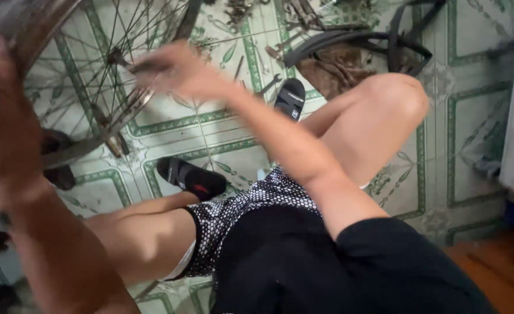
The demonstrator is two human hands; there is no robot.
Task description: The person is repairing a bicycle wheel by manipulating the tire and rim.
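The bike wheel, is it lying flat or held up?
Held up: the left hand grips the wheel rim, tilted off the floor; the right hand reaches its spokes.

black sandals, green-patterned floor tiles, scattered tools

Rusty spoked bicycle wheel — upright, tilted — above tiled floor.

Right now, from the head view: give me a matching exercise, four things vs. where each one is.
Things:
1. left hand
2. right hand
3. sandal
4. tyre

Places:
A. lying on the tiles at the top of the view
B. on the foot on the tiled floor, below the wheel
C. gripping the wheel rim
D. at the spokes near the wheel's middle

Pairs: 1-C, 2-D, 3-B, 4-A
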